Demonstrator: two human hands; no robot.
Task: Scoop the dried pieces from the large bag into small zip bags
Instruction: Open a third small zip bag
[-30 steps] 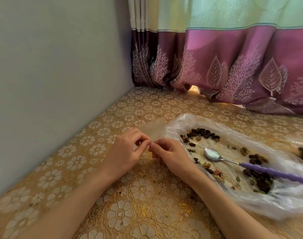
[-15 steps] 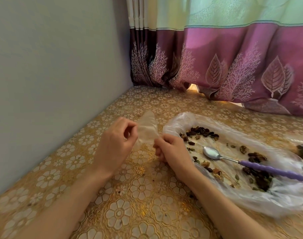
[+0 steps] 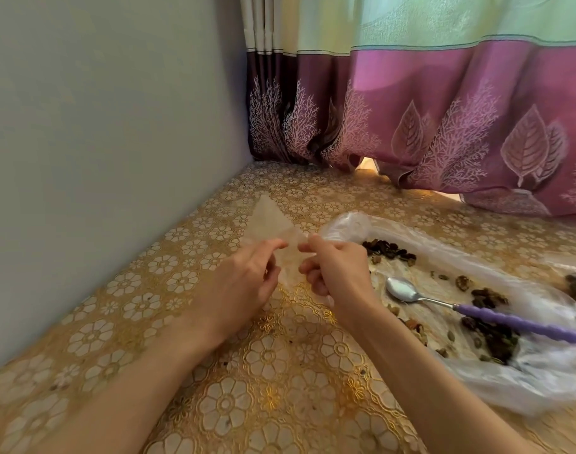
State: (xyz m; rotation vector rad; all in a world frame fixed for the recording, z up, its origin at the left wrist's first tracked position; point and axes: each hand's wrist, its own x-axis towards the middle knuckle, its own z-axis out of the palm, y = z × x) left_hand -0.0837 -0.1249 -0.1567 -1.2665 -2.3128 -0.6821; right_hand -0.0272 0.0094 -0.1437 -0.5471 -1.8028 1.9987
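Between both hands, left hand [image 3: 244,283] and right hand [image 3: 337,273] pinch small zip bag [image 3: 270,221].

The small zip bag [image 3: 269,224], pressed low between the fingertips a second ago, is now lifted clear of the tablecloth [image 3: 280,371] and tilted, its far corner pointing up and away toward the wall. The left hand [image 3: 244,283] shifts from a fingertip pinch at the table surface to a raised grip on the bag's near edge, thumb and forefinger extended. The right hand [image 3: 337,273] rises with it, fingers curled, pinching the opposite side of the same edge, so the two hands sit slightly farther apart than before.
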